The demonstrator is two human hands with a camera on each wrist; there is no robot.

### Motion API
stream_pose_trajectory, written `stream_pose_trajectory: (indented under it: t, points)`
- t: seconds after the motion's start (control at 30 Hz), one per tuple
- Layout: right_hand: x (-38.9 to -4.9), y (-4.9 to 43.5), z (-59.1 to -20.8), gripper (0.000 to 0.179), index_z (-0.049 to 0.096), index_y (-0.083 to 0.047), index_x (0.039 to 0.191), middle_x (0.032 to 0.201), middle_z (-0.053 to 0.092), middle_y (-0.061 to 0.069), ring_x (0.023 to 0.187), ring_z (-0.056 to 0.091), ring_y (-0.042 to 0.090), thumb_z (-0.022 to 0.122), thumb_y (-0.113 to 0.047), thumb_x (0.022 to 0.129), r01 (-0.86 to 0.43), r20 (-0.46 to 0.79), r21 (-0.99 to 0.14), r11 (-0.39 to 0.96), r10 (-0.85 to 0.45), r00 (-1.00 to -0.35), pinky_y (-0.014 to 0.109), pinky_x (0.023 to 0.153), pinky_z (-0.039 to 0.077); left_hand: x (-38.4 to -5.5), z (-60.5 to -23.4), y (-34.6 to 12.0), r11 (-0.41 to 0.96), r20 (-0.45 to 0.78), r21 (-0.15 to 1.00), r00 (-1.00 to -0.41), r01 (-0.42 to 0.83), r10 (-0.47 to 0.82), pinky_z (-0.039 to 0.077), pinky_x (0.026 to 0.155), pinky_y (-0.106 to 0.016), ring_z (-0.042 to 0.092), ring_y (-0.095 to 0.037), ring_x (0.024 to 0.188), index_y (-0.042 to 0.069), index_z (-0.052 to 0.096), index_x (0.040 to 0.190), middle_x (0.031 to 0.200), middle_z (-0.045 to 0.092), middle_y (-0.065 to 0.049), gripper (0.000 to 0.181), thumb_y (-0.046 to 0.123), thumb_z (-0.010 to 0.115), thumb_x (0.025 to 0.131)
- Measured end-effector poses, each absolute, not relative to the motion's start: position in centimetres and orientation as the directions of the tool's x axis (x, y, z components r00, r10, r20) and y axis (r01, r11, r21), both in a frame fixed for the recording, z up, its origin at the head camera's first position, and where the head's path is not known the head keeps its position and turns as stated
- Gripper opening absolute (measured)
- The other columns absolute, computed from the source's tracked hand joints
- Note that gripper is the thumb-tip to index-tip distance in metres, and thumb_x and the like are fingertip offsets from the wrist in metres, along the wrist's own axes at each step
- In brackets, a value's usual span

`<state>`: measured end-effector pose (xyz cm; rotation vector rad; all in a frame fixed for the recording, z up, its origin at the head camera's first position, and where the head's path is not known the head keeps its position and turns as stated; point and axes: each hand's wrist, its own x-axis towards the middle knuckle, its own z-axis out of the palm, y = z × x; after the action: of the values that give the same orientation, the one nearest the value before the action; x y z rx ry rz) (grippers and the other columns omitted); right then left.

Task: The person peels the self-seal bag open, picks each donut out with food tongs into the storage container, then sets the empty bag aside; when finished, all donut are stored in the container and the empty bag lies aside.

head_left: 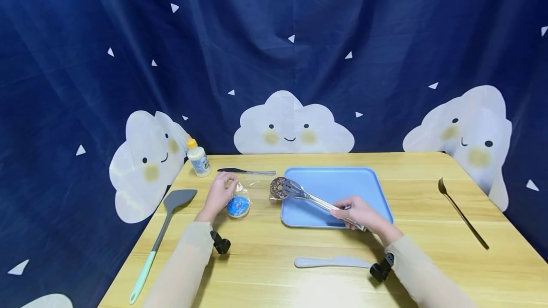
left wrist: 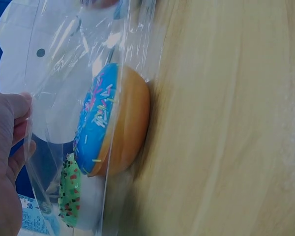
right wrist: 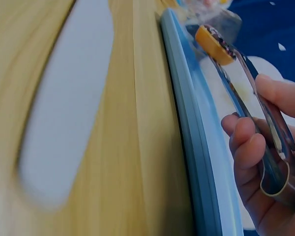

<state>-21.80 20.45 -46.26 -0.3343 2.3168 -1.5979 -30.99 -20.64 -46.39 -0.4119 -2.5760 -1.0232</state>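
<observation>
Navy curtain (head_left: pixel 317 61) with smiley clouds behind, wood-grain counter (head_left: pixel 428 179) underneath. Pinching a clear plastic bag (left wrist: pixel 105 42) by its edge with the left grip (head_left: pixel 220 194), with a blue donut (head_left: pixel 238 206) in it at about 4 o'clock from there. Holding tongs (head_left: pixel 321 203) in a curled right grip (head_left: pixel 357 214) and nipping a chocolate donut (head_left: pixel 278 188) right by the 9 o'clock edge of the blue tray (head_left: pixel 351 179). Looks maybe partway: chocolate one picked up, not set down yet; blue one plus a green donut (left wrist: pixel 70 191) left, seemingly in plastic.

yellow-capped bottle (head_left: pixel 200 160): standing | spatula (head_left: pixel 161 233): left | white knife (head_left: pixel 331 262): front | dark utensil (head_left: pixel 464 218): right | navy curtain (head_left: pixel 317 61): behind
</observation>
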Motion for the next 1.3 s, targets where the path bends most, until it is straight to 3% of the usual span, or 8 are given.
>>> stream_pose_trajectory:
  t: [0.23, 0.5, 0.67, 0.87, 1.07, 1.3]
  points:
    - [-20.0, 24.1, -46.2, 0.046, 0.058, 0.009, 0.118, 0.065, 0.057, 0.014, 0.046, 0.051, 0.018, 0.068, -0.021, 0.085, -0.012, -0.105, -0.933, 0.359, -0.306, -0.946, 0.034, 0.038, 0.046, -30.9, -46.6, -20.7, 0.714, 0.402, 0.591, -0.905, 0.375, 0.143, 0.039, 0.099, -0.046, 0.051, -0.028, 0.11, 0.002, 0.066, 0.095, 0.105, 0.059, -0.009, 0.013, 0.014, 0.06, 0.091]
    - [-17.9, 27.8, -45.7, 0.052, 0.051, 0.014, 0.122, 0.076, 0.058, 0.015, 0.05, 0.053, 0.018, 0.067, -0.019, 0.085, 0.031, -0.116, -0.942, 0.335, -0.238, -0.964, 0.032, 0.042, 0.048, -30.9, -46.6, -20.6, 0.706, 0.409, 0.599, -0.903, 0.377, 0.135, 0.04, 0.098, -0.045, 0.051, -0.028, 0.108, 0.001, 0.067, 0.096, 0.105, 0.059, -0.009, 0.014, 0.013, 0.061, 0.09]
    - [-16.4, 30.4, -45.9, 0.054, 0.045, 0.018, 0.123, 0.067, 0.057, 0.02, 0.048, 0.052, 0.017, 0.063, -0.018, 0.089, 0.016, -0.1, -0.94, 0.34, -0.229, -0.968, 0.032, 0.041, 0.048, -30.9, -46.5, -20.4, 0.701, 0.437, 0.589, -0.888, 0.402, 0.143, 0.041, 0.096, -0.044, 0.052, -0.028, 0.105, -0.001, 0.067, 0.096, 0.102, 0.06, -0.01, 0.015, 0.012, 0.062, 0.09]
    - [-14.0, 33.8, -46.0, 0.047, 0.051, 0.014, 0.121, 0.076, 0.06, 0.017, 0.05, 0.054, 0.018, 0.061, -0.021, 0.09, 0.037, -0.102, -0.912, 0.409, -0.138, -0.985, 0.032, 0.041, 0.047, -30.8, -46.3, -20.0, 0.7, 0.435, 0.587, -0.888, 0.406, 0.151, 0.042, 0.096, -0.044, 0.052, -0.027, 0.105, 0.002, 0.067, 0.092, 0.103, 0.06, -0.009, 0.011, 0.011, 0.062, 0.089]
    - [-12.5, 35.9, -46.1, 0.045, 0.055, 0.011, 0.118, 0.064, 0.056, 0.011, 0.049, 0.053, 0.016, 0.061, -0.024, 0.09, 0.101, -0.145, -0.876, 0.471, -0.058, -0.988, 0.032, 0.041, 0.046, -30.8, -46.1, -20.0, 0.712, 0.439, 0.569, -0.884, 0.411, 0.16, 0.042, 0.096, -0.044, 0.052, -0.027, 0.105, 0.001, 0.067, 0.093, 0.103, 0.059, -0.01, 0.012, 0.011, 0.062, 0.089]
    - [-12.2, 36.4, -46.3, 0.047, 0.056, 0.009, 0.119, 0.066, 0.058, 0.009, 0.05, 0.053, 0.017, 0.063, -0.027, 0.089, 0.124, -0.15, -0.847, 0.517, -0.008, -0.989, 0.031, 0.042, 0.047, -30.7, -46.1, -20.0, 0.724, 0.427, 0.569, -0.892, 0.39, 0.145, 0.041, 0.097, -0.044, 0.051, -0.026, 0.106, 0.002, 0.067, 0.094, 0.104, 0.059, -0.009, 0.012, 0.013, 0.061, 0.09]
